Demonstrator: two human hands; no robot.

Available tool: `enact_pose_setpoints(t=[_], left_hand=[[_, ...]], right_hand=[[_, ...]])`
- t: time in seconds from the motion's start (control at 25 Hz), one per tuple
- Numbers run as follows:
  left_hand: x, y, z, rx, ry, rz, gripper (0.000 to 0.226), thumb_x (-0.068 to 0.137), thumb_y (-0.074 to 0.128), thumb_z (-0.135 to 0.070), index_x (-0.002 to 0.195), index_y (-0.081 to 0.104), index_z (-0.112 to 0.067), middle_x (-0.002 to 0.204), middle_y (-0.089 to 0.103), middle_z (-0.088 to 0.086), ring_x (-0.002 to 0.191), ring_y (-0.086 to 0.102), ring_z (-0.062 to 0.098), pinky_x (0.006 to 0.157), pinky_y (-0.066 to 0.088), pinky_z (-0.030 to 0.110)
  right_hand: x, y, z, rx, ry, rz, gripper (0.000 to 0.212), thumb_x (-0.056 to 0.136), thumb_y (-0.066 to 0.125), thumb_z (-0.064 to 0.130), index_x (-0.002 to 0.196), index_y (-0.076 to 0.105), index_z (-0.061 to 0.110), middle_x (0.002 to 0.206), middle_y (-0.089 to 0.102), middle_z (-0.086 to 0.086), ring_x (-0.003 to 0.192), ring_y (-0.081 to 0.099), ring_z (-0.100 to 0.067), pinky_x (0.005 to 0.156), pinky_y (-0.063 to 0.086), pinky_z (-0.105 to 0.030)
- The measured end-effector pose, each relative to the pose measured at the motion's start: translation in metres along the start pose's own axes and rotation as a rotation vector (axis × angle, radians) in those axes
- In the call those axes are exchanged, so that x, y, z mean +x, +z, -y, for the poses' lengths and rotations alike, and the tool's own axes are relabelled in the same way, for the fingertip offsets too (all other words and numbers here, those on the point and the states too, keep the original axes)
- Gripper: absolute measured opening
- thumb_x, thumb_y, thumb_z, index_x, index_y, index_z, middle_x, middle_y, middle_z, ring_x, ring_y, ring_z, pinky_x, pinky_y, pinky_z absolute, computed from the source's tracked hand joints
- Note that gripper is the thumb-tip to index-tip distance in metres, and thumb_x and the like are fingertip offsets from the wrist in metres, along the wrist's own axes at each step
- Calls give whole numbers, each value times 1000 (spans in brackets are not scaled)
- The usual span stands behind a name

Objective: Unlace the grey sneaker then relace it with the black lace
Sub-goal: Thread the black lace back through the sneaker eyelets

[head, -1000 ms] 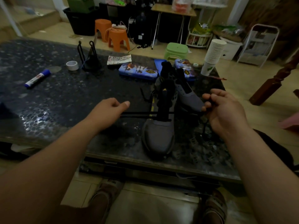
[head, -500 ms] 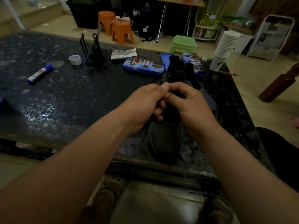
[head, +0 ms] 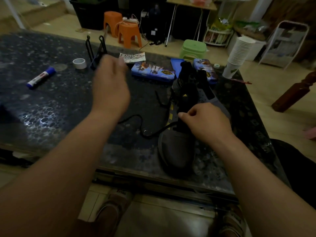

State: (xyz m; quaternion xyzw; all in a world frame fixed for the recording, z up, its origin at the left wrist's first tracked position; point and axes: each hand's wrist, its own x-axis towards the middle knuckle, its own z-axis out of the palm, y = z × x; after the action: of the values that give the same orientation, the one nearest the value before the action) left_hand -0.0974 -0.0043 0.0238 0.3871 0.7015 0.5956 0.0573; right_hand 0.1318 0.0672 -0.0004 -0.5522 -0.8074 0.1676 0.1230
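grey sneaker (head: 176, 151), black lace (head: 142, 125), green stool (head: 193, 48)

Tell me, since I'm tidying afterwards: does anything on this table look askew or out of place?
Only the black lace: it trails in a loose loop across the table left of the grey sneaker, as expected mid-lacing.

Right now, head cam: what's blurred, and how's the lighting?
Head view: the left hand is motion-smeared, its fingers unreadable; the right hand on the grey sneaker is sharp. Head view: dim overall, and the black lace barely separates from the dark table, apart from one glare patch at left. Head view: wide-angle bowing at the edges.
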Motion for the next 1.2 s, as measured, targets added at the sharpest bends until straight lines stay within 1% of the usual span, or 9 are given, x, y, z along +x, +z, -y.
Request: enact_pose_setpoints(t=[0.08, 0.2, 0.32, 0.52, 0.68, 0.8, 0.88, 1.0, 1.2], left_hand=[[-19, 25, 5, 59, 0, 265, 14, 109, 44, -20, 106, 57, -17, 85, 67, 2, 70, 51, 9, 65, 41, 24], [-48, 53, 13, 108, 0, 553, 11, 106, 50, -18, 98, 57, -21, 80, 70, -4, 69, 57, 10, 68, 49, 34], [-61, 57, 15, 214, 28, 714, 14, 106, 54, -23, 94, 61, -21, 79, 64, -7, 71, 56, 11, 64, 45, 33], [-63, 49, 21, 170, -139, 930, 17, 107, 52, -22, 95, 64, -22, 82, 76, -7, 89, 70, 28, 86, 58, 49], [-65, 44, 24, 215, -142, 991, 19, 108, 51, -20, 96, 65, -22, 82, 76, -4, 78, 69, 17, 77, 57, 38], [-69, 48, 25, 204, -136, 932, 15, 107, 52, -19, 98, 63, -24, 82, 76, -3, 72, 67, 10, 62, 49, 25], [-69, 50, 24, 219, -126, 887, 14, 105, 55, -21, 95, 62, -25, 80, 75, -4, 72, 68, 10, 60, 49, 26], [-67, 53, 23, 220, -111, 816, 14, 103, 60, -23, 90, 64, -25, 77, 75, -6, 74, 69, 14, 67, 54, 32], [-70, 58, 18, 266, -59, 792, 16, 102, 62, -23, 86, 65, -24, 74, 73, -8, 64, 63, 0, 55, 43, 20]], right_hand=[[7, 5, 4, -17, -4, 27, 40, 94, 68, 51, 71, 75, 19, 64, 68, 1, 62, 65, -18, 55, 54, -37], [14, 6, 1, 193, 30, 87, 30, 93, 73, 38, 70, 73, 18, 61, 66, 1, 60, 62, -17, 55, 45, -31], [11, 3, -5, 357, 76, 14, 23, 95, 72, 34, 78, 73, 18, 68, 69, 1, 66, 65, -16, 62, 53, -34], [7, 8, -16, 291, 28, -103, 18, 92, 73, 30, 82, 59, 23, 74, 67, 1, 69, 66, -20, 68, 59, -44], [1, 5, -19, 318, -52, -149, 10, 94, 69, 23, 86, 63, 25, 68, 59, 6, 61, 56, -7, 57, 45, -29], [-7, 3, -19, 269, -96, -5, 14, 95, 65, 23, 93, 75, 33, 70, 66, 13, 65, 61, -1, 54, 44, -24], [-9, 6, -20, 212, -95, 91, 16, 96, 65, 25, 97, 77, 35, 74, 69, 15, 65, 63, -1, 54, 48, -25], [-8, 9, -22, 246, -91, 87, 16, 97, 65, 25, 99, 78, 33, 78, 73, 13, 64, 66, -6, 60, 54, -31], [-4, 15, -26, 314, -85, 86, 25, 96, 64, 17, 112, 79, 29, 79, 71, 16, 53, 59, 4, 47, 39, -11]])
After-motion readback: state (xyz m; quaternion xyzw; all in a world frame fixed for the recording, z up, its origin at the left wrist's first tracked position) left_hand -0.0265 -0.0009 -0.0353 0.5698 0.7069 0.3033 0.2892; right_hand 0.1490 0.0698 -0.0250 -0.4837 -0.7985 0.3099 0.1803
